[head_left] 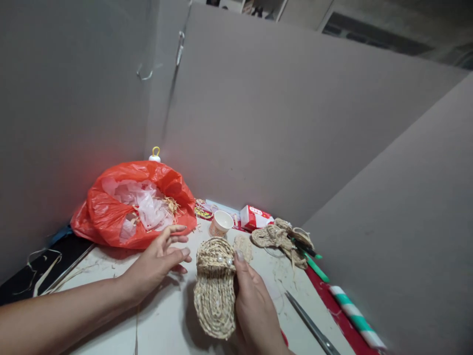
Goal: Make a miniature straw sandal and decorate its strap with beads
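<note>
A small woven straw slipper (215, 301) with pearl-like beads on its strap is held up above the table by my right hand (254, 301). The thumb presses on the strap's right side; the other fingers are hidden behind the sole. Left of the slipper, my left hand (164, 256) hovers with its fingers spread and nothing in them. It does not touch the slipper. Partly behind the slipper lies another pale woven piece (243, 245). To the right of my right hand lie scissors (310, 318), their handles cut off by the frame's lower edge.
A red plastic bag (107, 217) of scraps stands at the back left. Behind the slipper are a paper cup (221, 223) and a red-and-white box (254, 217). More woven slippers (277, 236) are piled right, near a green-and-white striped roll (356, 315). Grey partitions (258, 108) enclose the table.
</note>
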`<move>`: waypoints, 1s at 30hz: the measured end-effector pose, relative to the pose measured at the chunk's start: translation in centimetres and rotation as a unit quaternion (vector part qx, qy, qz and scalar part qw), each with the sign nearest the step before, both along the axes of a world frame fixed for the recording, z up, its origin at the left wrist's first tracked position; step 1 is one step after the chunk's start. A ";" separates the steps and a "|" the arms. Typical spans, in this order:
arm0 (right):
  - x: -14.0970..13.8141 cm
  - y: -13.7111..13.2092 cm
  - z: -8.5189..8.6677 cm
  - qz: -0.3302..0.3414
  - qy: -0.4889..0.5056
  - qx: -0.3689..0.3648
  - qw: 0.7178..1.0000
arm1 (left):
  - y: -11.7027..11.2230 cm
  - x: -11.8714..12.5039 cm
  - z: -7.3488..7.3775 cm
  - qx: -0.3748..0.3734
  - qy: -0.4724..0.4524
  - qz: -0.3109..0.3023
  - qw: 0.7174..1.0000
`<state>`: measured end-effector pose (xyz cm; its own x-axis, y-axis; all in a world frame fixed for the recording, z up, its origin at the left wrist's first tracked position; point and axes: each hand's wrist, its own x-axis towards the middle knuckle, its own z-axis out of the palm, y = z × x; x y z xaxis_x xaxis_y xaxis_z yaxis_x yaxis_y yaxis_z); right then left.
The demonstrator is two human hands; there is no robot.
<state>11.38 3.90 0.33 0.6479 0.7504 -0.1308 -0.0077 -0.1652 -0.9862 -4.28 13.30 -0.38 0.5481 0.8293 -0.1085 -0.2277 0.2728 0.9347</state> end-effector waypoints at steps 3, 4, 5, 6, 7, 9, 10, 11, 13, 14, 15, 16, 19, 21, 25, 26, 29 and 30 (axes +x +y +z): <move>-0.8 0.9 0.5 0.014 0.004 0.033 0.999 | -0.7 0.0 0.2 -0.088 -0.073 -0.085 0.990; -1.2 1.1 0.6 0.018 0.009 0.046 0.999 | -0.9 0.1 0.3 -0.109 -0.102 -0.120 0.981; -1.6 1.4 0.7 0.028 0.011 0.056 0.998 | -1.2 0.2 0.3 -0.121 -0.132 -0.153 0.972; -2.0 1.6 0.7 0.043 0.011 0.063 0.997 | -1.4 0.2 0.3 -0.127 -0.158 -0.179 0.963; -2.3 1.7 0.6 0.059 0.006 0.067 0.996 | -1.5 0.3 0.2 -0.131 -0.179 -0.200 0.954; -2.6 2.0 0.3 0.067 -0.019 0.071 0.995 | -1.7 0.4 0.1 -0.140 -0.209 -0.217 0.943; -2.7 2.1 0.1 0.068 -0.035 0.074 0.994 | -1.7 0.5 0.1 -0.145 -0.218 -0.216 0.941; -2.7 2.1 -0.1 0.072 -0.051 0.078 0.993 | -1.8 0.5 0.1 -0.150 -0.223 -0.213 0.939; -2.5 2.1 -0.3 0.081 -0.075 0.081 0.991 | -1.8 0.5 0.2 -0.160 -0.223 -0.209 0.939; -2.3 1.9 -0.3 0.090 -0.082 0.079 0.989 | -1.9 0.5 0.3 -0.163 -0.220 -0.206 0.939; -2.2 1.8 -0.3 0.099 -0.086 0.074 0.989 | -1.9 0.5 0.4 -0.164 -0.217 -0.203 0.941; -2.1 1.6 -0.3 0.101 -0.088 0.068 0.989 | -2.0 0.5 0.6 -0.164 -0.214 -0.197 0.942; -1.8 1.1 -0.3 0.105 -0.088 0.058 0.989 | -2.2 0.5 1.0 -0.164 -0.206 -0.187 0.946; -1.9 0.9 -0.4 0.118 -0.076 0.058 0.988 | -2.3 0.5 1.1 -0.170 -0.200 -0.196 0.945; -2.7 0.8 -0.6 0.203 0.015 0.061 0.977 | -2.0 0.3 0.7 -0.194 -0.174 -0.229 0.938; -2.8 0.8 -0.5 0.214 0.031 0.065 0.974 | -1.9 0.3 0.5 -0.201 -0.168 -0.236 0.936; -2.1 0.6 -0.2 0.194 -0.016 0.072 0.978 | -1.4 0.2 0.0 -0.209 -0.155 -0.224 0.939; -1.5 0.5 -0.1 0.179 -0.048 0.071 0.980 | -1.2 0.2 -0.2 -0.204 -0.148 -0.211 0.944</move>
